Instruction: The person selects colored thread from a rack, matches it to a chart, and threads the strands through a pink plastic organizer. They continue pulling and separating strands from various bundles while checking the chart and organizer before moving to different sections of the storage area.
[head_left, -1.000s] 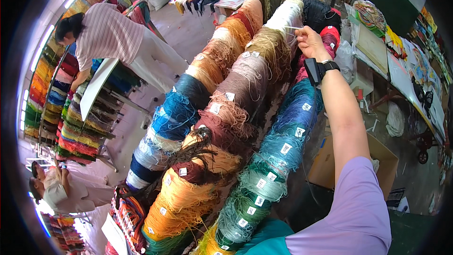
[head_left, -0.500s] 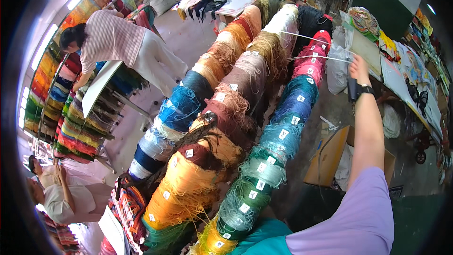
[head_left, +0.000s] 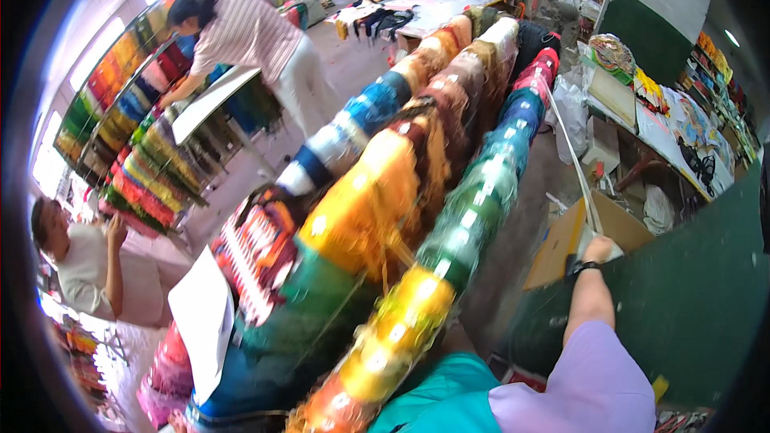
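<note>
Off to the right, my right hand (head_left: pixel 597 249) is closed on white yarn (head_left: pixel 571 141). The strands run from the far part of the long rack, near its red skeins (head_left: pixel 541 69), down to my fingers. Behind the hand stands an open cardboard box (head_left: pixel 555 245); I cannot tell whether they touch. Rows of tagged skeins fill the rack beside me: blue-green (head_left: pixel 488 180), yellow (head_left: pixel 411 298) and orange (head_left: pixel 362 186). My left hand is out of sight.
A dark green panel (head_left: pixel 682 289) stands close on the right. Farther back are a cluttered table (head_left: pixel 678 136) and white bags (head_left: pixel 568 108). On the left, one person (head_left: pixel 253 36) leans over a small table; another person (head_left: pixel 104 265) is nearer. A white sheet (head_left: pixel 202 321) lies against the skeins.
My right hand has come down and nearer with the yarn, from beside the red skeins to the cardboard box. The strands now slope down to it. The whole view has shifted.
</note>
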`<action>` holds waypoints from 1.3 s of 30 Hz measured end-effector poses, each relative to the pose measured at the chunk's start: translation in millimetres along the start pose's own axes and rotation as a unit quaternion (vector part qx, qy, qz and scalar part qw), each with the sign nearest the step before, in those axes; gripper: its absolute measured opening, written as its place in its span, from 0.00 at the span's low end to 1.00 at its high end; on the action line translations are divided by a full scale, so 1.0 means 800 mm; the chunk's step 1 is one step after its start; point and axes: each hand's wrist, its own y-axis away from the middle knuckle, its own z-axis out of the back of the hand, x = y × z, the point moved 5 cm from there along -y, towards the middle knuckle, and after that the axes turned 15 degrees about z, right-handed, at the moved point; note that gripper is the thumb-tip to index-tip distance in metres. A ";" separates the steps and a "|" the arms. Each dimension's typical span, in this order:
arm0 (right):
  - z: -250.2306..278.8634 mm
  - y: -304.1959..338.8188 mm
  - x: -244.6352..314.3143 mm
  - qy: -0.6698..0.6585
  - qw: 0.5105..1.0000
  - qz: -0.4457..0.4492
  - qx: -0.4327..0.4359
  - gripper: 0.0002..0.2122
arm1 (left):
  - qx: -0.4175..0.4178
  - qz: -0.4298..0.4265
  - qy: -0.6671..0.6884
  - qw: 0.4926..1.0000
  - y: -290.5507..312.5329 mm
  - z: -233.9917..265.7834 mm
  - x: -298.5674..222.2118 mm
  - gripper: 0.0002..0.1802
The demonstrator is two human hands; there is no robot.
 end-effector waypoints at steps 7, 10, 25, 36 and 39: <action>0.197 0.461 0.204 -0.012 0.494 0.599 0.630 0.07 | 0.164 -0.099 0.049 0.980 -0.077 0.074 0.136 0.15; 0.340 0.536 0.271 -0.085 0.365 0.782 0.498 0.07 | 0.250 -0.072 0.136 0.956 -0.080 0.071 0.154 0.13; 0.688 0.781 0.475 -0.440 -0.053 0.127 0.887 0.10 | 0.286 0.106 0.281 0.910 -0.014 0.141 0.258 0.12; 0.751 0.880 0.476 -0.379 -0.012 0.173 0.909 0.17 | 0.161 -0.129 0.059 0.977 -0.041 0.175 0.272 0.04; 0.751 0.893 0.473 -0.366 0.019 0.197 0.909 0.08 | 0.138 -0.220 0.004 0.966 -0.061 0.179 0.276 0.05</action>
